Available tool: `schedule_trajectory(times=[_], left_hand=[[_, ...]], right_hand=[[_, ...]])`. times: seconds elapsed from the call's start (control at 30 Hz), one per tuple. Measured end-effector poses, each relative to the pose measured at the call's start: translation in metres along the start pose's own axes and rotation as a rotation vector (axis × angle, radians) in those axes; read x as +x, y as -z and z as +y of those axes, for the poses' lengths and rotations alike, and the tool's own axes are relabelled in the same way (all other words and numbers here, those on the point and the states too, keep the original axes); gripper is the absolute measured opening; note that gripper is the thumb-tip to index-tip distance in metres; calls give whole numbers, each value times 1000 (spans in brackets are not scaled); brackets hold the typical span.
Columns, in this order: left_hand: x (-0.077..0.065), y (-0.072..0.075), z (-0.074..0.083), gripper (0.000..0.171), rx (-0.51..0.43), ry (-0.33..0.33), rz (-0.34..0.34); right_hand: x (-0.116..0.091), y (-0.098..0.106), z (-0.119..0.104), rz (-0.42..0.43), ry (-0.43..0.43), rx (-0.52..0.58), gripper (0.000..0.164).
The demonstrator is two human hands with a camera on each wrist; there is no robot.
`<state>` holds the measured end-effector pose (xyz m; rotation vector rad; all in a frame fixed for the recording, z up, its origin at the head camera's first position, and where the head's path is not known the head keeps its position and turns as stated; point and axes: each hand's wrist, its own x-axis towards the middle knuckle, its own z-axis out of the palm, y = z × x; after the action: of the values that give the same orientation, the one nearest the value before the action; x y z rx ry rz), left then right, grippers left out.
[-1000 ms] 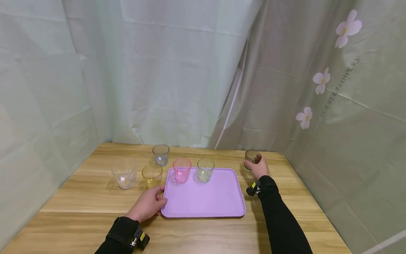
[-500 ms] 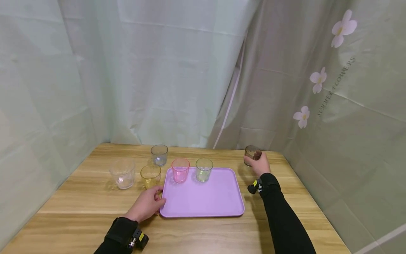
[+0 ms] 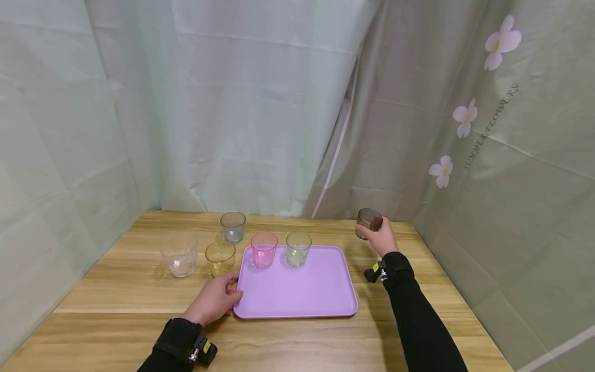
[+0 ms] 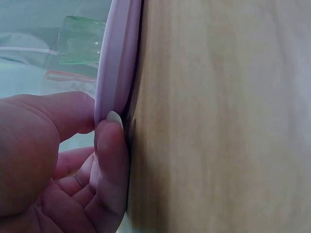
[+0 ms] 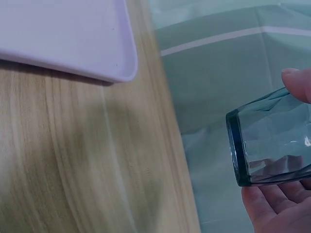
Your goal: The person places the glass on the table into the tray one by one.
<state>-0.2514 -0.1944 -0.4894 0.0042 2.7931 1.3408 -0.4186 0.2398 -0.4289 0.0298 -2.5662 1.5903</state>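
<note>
My right hand (image 3: 384, 241) grips a dark smoky drinking glass (image 3: 366, 221) at the far right, fingers and thumb round its sides. The right wrist view has that glass (image 5: 272, 141) off the table, its thick base facing the tray. At the near left corner of a lilac tray (image 3: 302, 295), my left hand (image 3: 213, 300) pinches the rim, shown close in the left wrist view with thumb and finger (image 4: 111, 141) at the edge. On the tray's back edge area stand a pink glass (image 3: 264, 254) and a green glass (image 3: 297, 253).
Left of the tray stand a yellow glass (image 3: 220, 258), a bluish-grey glass (image 3: 233, 230) and a larger clear glass (image 3: 180, 258). All are on the wooden table (image 3: 107, 320). Pale curtains (image 3: 255, 129) hang close behind and on both sides.
The smoky glass has risen off the table in my right hand and shifted slightly back. My left hand stays at the tray corner; the other glasses have not moved.
</note>
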Motion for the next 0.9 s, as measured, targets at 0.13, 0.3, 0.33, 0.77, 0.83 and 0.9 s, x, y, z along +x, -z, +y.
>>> schedule_trajectory(times=[0.13, 0.3, 0.33, 0.77, 0.83, 0.9], left_hand=[[-1, 0, 0, 53, 4, -5, 4], [0, 0, 1, 53, 13, -6, 3], [0, 0, 1, 53, 14, -5, 1], [0, 1, 2, 55, 14, 3, -5], [0, 1, 2, 55, 12, 0, -3], [0, 1, 2, 55, 12, -2, -2]], right_hand=[[-2, 2, -4, -12, 3, 1, 88], [-5, 7, -8, -26, 14, 7, 89], [-6, 7, -9, -30, 14, 4, 89], [-12, 12, -14, -83, 69, -39, 88], [-13, 12, -14, -86, 70, -42, 89], [-14, 13, -15, -86, 70, -44, 89]])
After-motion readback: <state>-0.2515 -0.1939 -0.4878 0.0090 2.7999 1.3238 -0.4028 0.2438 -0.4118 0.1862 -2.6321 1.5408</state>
